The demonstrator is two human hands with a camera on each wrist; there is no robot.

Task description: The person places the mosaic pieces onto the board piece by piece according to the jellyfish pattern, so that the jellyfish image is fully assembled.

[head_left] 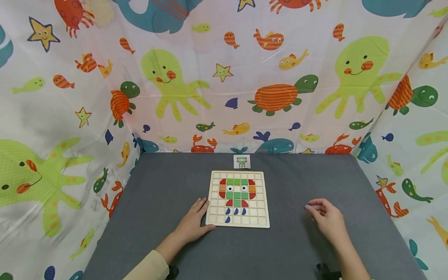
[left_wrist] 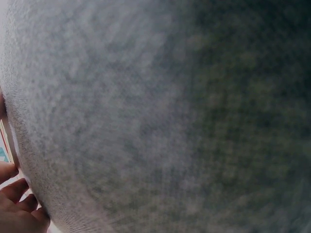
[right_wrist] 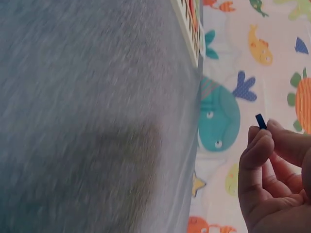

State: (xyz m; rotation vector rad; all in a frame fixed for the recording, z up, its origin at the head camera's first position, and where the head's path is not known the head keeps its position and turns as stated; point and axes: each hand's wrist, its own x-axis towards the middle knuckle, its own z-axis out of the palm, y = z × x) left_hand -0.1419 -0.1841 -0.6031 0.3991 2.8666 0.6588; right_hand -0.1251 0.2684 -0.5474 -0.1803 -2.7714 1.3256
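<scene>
A square wooden grid board point(head_left: 259, 222) lies on the grey table. Green, red and orange tiles and two eye tiles form a figure on it, with several blue half-round tiles point(head_left: 236, 211) in the lower rows. My left hand point(head_left: 191, 221) rests at the board's left edge, its thumb by the near left corner. Off to the right of the board, above the table, my right hand point(head_left: 328, 221) pinches a small blue tile point(right_wrist: 261, 121) between thumb and fingertips. Its full outline is hidden by the fingers. The left wrist view shows mostly blurred cloth, with left fingers point(left_wrist: 17, 189) at its edge.
Behind the board lies a small picture card point(head_left: 242, 161) showing a similar figure. The grey table point(head_left: 168, 179) ends at a curtain point(head_left: 224, 93) printed with sea animals, which also hangs on both sides.
</scene>
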